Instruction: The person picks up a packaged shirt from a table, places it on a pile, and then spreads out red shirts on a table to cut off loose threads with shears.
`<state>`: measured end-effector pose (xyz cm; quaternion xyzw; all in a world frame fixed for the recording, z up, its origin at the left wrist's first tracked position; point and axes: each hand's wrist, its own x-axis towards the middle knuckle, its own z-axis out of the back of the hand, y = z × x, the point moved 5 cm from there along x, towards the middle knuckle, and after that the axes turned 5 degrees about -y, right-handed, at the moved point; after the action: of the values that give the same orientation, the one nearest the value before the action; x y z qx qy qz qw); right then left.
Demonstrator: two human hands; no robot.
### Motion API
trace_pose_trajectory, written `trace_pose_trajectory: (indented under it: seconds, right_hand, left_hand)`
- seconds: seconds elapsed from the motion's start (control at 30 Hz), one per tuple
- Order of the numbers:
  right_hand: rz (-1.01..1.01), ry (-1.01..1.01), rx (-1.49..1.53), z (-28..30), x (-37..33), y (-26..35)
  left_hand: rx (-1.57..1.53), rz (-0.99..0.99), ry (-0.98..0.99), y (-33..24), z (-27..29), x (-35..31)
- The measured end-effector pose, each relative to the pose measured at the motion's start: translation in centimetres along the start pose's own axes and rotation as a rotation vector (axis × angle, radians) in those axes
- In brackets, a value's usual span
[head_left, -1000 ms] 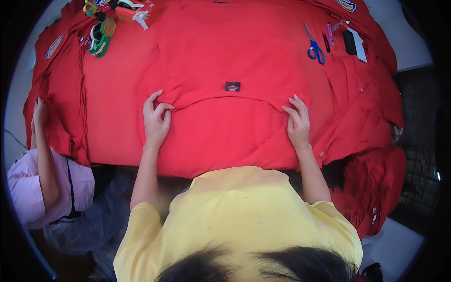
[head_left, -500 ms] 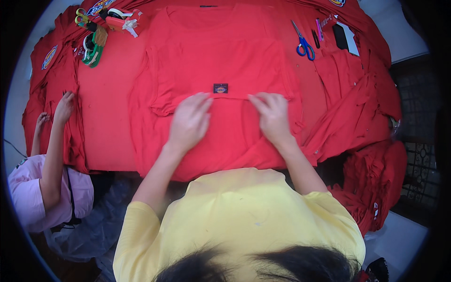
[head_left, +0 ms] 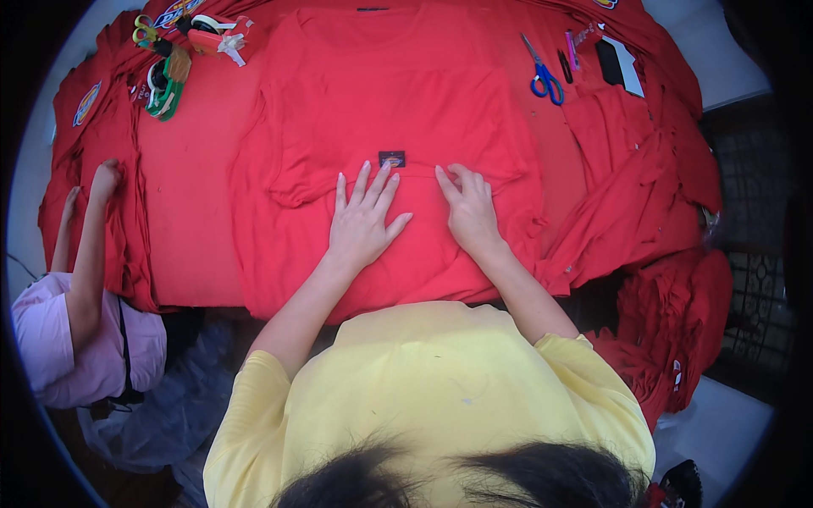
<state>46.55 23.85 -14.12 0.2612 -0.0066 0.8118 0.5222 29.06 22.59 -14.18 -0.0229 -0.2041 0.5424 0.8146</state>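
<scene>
A second ago the hands were wide apart; now the left hand [head_left: 364,222] and right hand [head_left: 471,216] are close together near the dark label [head_left: 391,158], the left grip splayed on cloth, the right curled, its hold unclear. The red shirt [head_left: 398,106] lies mid-desk [head_left: 190,212], neckline pointing to the far side, long axis running away from the person.

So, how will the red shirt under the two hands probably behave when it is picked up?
The red shirt would probably sag and fold, since soft creases run near the left hand and right hand. It may be light for its size, as its layers look thin. Rolling seems unlikely, because it lies spread flat.
</scene>
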Motion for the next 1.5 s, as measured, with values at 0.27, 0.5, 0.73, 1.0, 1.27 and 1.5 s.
trace_pose_trajectory:
  seconds: [0.27,0.5,0.73,1.0,1.27,1.5]
  right_hand:
    - [-0.123,-0.076,-0.091,6.5,-1.8,-3.3]
    - [-0.198,0.145,0.076,6.7,0.6,-5.4]
    - [0.03,-0.606,0.069,10.4,20.2,-7.5]
    - [0.112,0.037,0.297,-1.0,30.9,2.1]
    - [0.103,0.04,0.332,-15.2,43.9,4.1]
    - [-0.2,0.204,0.681,-21.7,48.1,1.2]
  left_hand:
    - [0.031,0.047,-0.104,2.4,2.8,-2.9]
    - [0.124,0.275,-0.023,10.9,8.6,-2.6]
    - [-1.08,0.464,-0.677,20.1,16.7,10.7]
    - [-0.127,0.735,-0.236,24.7,9.0,1.2]
    - [-0.329,0.827,-0.366,23.0,8.5,2.9]
    - [-0.97,0.959,-0.611,25.2,5.4,0.1]
